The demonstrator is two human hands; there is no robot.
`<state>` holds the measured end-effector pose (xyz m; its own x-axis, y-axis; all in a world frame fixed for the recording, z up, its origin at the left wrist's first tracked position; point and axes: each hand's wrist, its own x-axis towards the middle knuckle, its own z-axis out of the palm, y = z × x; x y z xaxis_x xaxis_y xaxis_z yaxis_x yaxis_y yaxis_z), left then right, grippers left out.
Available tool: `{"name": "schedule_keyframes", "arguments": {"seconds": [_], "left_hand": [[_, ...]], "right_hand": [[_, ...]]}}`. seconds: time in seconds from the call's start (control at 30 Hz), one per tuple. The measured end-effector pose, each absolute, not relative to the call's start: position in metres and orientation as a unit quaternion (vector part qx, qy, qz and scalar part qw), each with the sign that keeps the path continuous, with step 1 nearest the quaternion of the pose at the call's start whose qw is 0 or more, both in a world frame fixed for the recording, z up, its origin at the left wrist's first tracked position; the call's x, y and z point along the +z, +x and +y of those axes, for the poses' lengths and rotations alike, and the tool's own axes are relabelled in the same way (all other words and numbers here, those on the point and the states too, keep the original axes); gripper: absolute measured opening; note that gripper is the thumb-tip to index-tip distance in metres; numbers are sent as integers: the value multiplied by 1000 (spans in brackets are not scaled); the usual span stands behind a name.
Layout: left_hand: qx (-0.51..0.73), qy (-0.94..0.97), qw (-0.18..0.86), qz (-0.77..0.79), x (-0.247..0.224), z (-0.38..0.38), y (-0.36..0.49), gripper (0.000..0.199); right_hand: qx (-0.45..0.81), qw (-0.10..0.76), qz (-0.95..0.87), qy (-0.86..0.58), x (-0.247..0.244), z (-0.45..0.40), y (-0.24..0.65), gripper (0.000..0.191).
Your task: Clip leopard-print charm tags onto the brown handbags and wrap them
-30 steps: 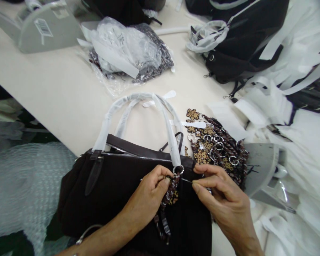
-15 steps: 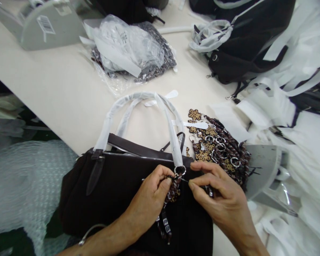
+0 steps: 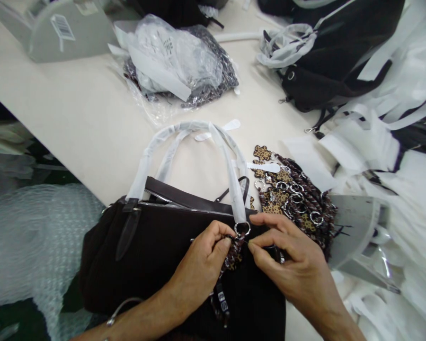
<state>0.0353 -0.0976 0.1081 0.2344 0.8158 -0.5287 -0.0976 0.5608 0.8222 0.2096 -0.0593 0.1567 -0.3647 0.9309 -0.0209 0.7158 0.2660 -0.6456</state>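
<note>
Grey dispenser (image 3: 357, 222), probably, near handbag (image 3: 156, 251)

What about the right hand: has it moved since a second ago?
Yes. Judged against the charm pile, the right hand has moved left in the picture, closer to the bag charm in the left hand.

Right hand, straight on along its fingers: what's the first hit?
Probably the charm, just ahead of the right hand's fingertips, with the left hand beyond it. Depth is hard to judge from this one view.
</note>
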Motion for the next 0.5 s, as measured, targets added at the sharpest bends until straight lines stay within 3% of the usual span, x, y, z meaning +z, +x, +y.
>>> {"name": "schedule_keyframes", "arguments": {"seconds": [0.27, 0.5], "left_hand": [[329, 363, 697, 524, 110, -93, 36, 23], [351, 348, 718, 489, 106, -92, 40, 17]], "right_hand": [[291, 194, -768, -536, 148, -70, 208, 13], [277, 217, -766, -538, 144, -70, 210, 13]]}}
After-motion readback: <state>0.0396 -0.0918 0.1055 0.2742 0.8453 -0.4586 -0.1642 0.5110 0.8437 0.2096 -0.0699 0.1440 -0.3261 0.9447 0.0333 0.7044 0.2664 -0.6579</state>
